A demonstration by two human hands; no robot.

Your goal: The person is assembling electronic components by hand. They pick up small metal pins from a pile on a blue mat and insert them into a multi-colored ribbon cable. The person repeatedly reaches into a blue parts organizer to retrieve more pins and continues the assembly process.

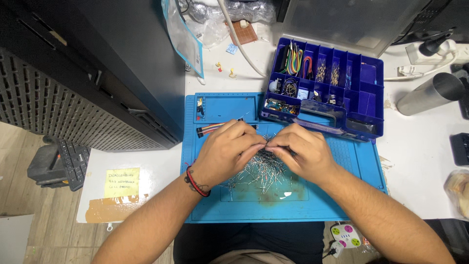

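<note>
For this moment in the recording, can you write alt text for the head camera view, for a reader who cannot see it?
A person's left hand and right hand meet fingertip to fingertip over a pile of thin metal-legged components on a blue work mat. Behind them an open blue compartment box holds small electronic parts and coloured jumper wires on a white table.

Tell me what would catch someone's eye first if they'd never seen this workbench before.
Probably the two hands meeting at the centre of the blue work mat: the left hand and right hand pinch together over a heap of thin silvery wire-legged components. Next, the dark blue compartment box just behind, its top-left compartments holding bright coloured jumper wires. A shiny metal cylinder lies at the right.
</note>
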